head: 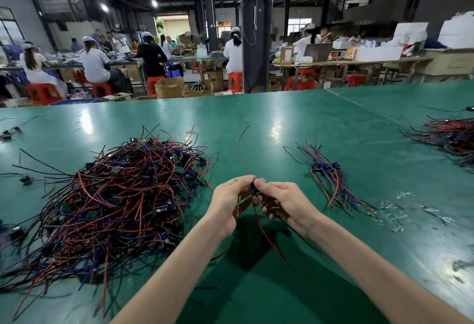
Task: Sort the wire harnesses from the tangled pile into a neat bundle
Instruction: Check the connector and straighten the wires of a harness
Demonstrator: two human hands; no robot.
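Observation:
A big tangled pile of red, black and purple wire harnesses (120, 195) lies on the green table (269, 128) at the left. A small neat bundle (329, 177) with dark connectors lies to the right of centre. Between them, above the table, my left hand (230, 200) and my right hand (284, 203) meet and pinch one harness (254, 185) at its small dark connector. Its red wire (241, 149) arcs up and away, and red and black wires hang below my hands.
Another heap of harnesses (451, 136) sits at the far right edge. Stray harnesses (25, 178) lie at the left, and clear plastic scraps (395, 211) to the right of the bundle. Beyond the table's far edge, people work at benches on red stools.

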